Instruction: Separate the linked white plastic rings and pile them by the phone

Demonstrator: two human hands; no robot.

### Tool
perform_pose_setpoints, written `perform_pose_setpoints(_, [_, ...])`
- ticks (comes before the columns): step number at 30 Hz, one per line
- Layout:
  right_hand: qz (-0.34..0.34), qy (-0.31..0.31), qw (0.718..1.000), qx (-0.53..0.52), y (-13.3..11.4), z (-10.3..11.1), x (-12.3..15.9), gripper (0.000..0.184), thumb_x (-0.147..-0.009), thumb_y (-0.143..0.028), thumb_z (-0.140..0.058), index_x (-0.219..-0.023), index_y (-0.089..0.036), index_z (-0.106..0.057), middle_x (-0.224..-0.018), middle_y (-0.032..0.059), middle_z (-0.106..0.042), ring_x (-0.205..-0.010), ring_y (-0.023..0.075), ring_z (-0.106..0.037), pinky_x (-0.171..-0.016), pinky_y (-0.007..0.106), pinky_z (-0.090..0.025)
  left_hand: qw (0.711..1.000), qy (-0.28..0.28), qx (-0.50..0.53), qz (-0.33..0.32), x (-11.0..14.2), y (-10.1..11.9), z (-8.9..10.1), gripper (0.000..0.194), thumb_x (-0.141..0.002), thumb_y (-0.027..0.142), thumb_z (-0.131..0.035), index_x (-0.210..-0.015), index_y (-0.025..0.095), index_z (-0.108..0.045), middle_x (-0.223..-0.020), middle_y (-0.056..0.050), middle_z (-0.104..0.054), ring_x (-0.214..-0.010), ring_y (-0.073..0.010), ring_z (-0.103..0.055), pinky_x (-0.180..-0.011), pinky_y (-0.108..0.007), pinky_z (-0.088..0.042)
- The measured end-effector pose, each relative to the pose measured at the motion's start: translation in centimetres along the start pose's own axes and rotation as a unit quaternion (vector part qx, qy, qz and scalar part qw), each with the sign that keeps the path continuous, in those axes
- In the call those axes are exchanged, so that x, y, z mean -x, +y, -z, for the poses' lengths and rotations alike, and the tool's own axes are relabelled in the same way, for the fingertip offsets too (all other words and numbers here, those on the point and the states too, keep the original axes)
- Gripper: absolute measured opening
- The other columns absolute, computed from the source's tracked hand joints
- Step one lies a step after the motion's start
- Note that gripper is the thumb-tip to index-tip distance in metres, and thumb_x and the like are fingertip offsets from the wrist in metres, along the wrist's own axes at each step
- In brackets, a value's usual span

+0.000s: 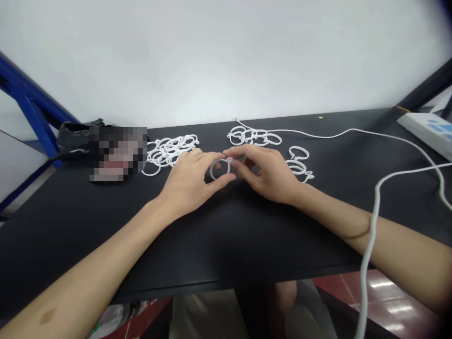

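Between my two hands is a white plastic ring (212,172) with a small clip part at its right side, held just above the black table. My left hand (190,181) curls around the ring from the left, thumb and fingers gripping it. At the clip part, my right hand (268,172) pinches with thumb and index finger; the fingertips partly hide that spot. A pile of similar white rings (169,149) lies just beyond my left hand. Several more rings (256,136) lie behind my hands, and a few others (298,153) sit right of my right hand.
A white cable (376,212) runs across the right side and over my right forearm. A white box with blue markings (429,132) stands at the right edge. Black plastic bag (74,136) and a blurred-out item lie at left, near a blue frame (33,113). The table's front edge (212,285) is close.
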State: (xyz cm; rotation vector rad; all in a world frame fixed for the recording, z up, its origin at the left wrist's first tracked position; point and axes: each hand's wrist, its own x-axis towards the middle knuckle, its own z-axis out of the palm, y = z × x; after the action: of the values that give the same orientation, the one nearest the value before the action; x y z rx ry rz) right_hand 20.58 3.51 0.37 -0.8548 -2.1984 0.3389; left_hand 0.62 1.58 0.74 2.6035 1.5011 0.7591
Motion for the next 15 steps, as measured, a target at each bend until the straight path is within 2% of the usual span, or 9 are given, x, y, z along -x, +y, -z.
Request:
perform_pose_setpoints(4, [0.006,-0.014,1.000,0.002,0.14,0.10,0.06,0.017,-0.091,-0.019,-0.054,-0.105,-0.016,-0.065,-0.095,0.0036,-0.071,-0.060,0.0087,-0.056,-0.063,0.024,-0.047,1.000,-0.013,0.000,0.004,0.09,0.11,0.01,0.035,-0.090,0.050,-0.059,-0.111,0.022,-0.065,-0.084,-0.001,-0.066,-0.082,-0.0210,-0.057,-0.086,-0.036,-0.043])
perform_pose_setpoints(15, [-0.040,-0.025,0.999,-0.001,0.09,-0.20,0.06,0.011,-0.089,-0.022,-0.056,-0.097,-0.016,-0.063,-0.080,0.0011,-0.068,-0.060,0.0101,-0.055,-0.062,0.023,-0.043,0.999,-0.043,0.023,-0.008,0.03,-0.30,-0.04,0.037,-0.090,0.047,-0.057,-0.117,0.022,-0.063,-0.094,-0.003,-0.067,-0.088,-0.0221,-0.057,-0.086,-0.036,-0.044])
